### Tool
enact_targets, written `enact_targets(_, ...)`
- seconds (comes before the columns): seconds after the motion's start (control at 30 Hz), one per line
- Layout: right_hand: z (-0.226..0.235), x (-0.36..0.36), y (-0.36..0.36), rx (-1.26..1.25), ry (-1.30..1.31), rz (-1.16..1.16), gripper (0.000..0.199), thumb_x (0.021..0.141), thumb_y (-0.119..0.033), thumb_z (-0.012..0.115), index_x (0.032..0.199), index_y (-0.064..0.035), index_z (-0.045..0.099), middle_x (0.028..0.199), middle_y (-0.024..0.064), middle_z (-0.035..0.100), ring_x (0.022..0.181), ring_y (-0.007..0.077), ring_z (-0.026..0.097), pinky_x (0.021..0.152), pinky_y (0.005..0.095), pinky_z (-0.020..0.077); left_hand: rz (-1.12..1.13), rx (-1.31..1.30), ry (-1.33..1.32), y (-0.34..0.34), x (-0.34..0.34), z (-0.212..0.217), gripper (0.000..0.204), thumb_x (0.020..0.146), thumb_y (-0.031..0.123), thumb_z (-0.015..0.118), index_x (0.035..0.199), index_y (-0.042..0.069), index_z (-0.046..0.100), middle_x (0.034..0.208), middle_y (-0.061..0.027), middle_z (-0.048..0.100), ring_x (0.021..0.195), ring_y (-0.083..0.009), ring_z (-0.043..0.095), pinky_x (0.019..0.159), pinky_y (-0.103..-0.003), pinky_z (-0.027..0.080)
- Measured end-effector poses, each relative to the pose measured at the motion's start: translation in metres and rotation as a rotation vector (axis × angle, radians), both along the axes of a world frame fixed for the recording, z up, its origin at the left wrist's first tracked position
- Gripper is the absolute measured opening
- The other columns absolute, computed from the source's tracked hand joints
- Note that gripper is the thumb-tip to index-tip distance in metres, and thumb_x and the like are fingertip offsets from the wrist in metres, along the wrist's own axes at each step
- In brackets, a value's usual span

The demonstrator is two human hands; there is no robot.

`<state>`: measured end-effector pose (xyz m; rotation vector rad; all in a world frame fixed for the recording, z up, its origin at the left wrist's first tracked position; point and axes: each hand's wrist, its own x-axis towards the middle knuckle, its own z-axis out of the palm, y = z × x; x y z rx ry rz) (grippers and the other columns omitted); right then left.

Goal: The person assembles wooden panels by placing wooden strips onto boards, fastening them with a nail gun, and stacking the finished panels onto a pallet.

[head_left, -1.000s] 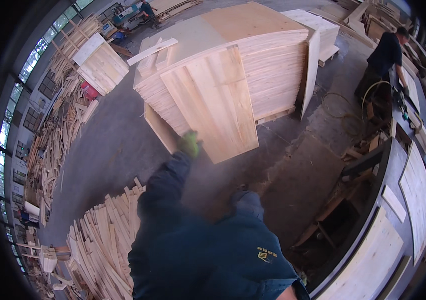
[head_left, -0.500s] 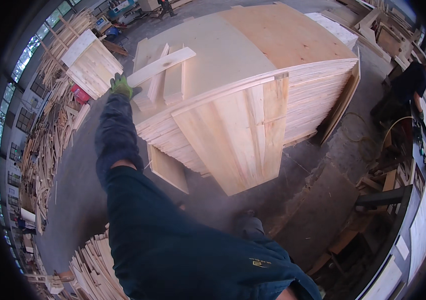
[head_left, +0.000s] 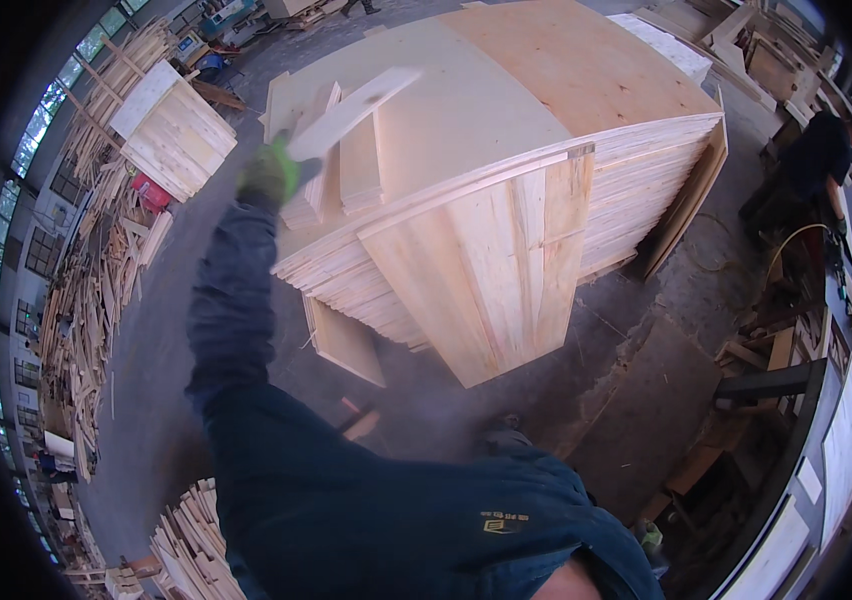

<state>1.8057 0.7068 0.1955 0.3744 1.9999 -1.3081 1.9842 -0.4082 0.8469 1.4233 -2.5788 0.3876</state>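
Note:
My left hand (head_left: 274,175), in a green and dark work glove, is closed on the near end of a loose pale wooden board (head_left: 361,110). The board slants up and away over a stack of plywood sheets (head_left: 426,100). Two short wooden strips, one of them a thick strip (head_left: 361,165), lie under and beside it on the stack's top. Low at the right, beside my body, part of my gloved right hand (head_left: 651,538) shows; its fingers are too hidden to read.
A wide panel (head_left: 491,270) leans against the stack's near side. Wood offcuts (head_left: 71,330) are heaped at the left, and slats (head_left: 191,545) stand bundled at lower left. A co-worker (head_left: 811,165) bends over a bench at the right. A small wooden piece (head_left: 361,425) lies near my body.
My left hand has moved right and taken hold of the board, whose far end has swung up and away. My right glove has come into view at lower right.

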Motion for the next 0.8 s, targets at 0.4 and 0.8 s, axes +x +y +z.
enact_targets(0.4, -0.050, 0.140, 0.024, 0.007, 0.107, -0.050, 0.025, 0.120, -0.035, 0.079, 0.106, -0.0139, 0.083, 0.094, -0.0008, 0.077, 0.081, 0.0159, 0.070, 0.069, 0.0380, 0.0606, 0.196, 0.286, -0.151, -0.005, -0.147, -0.097, 0.129, 0.095, 0.099, 0.077, 0.166, -0.007, 0.071, 0.161, -0.0397, 0.076, 0.160, -0.0504, 0.068, 0.135, -0.052, 0.052)
enact_targets(0.8, -0.079, 0.203, -0.086, 0.287, -0.174, -0.378, 0.048, 0.107, -0.047, 0.081, 0.134, -0.0095, 0.093, 0.126, 0.0192, 0.093, 0.123, 0.0380, 0.089, 0.109, 0.0482, 0.0669, -0.233, -0.343, 0.106, 0.080, -0.248, -0.143, 0.086, 0.115, 0.060, 0.083, 0.166, -0.008, 0.070, 0.152, -0.0334, 0.080, 0.140, -0.0461, 0.077, 0.126, -0.051, 0.058)
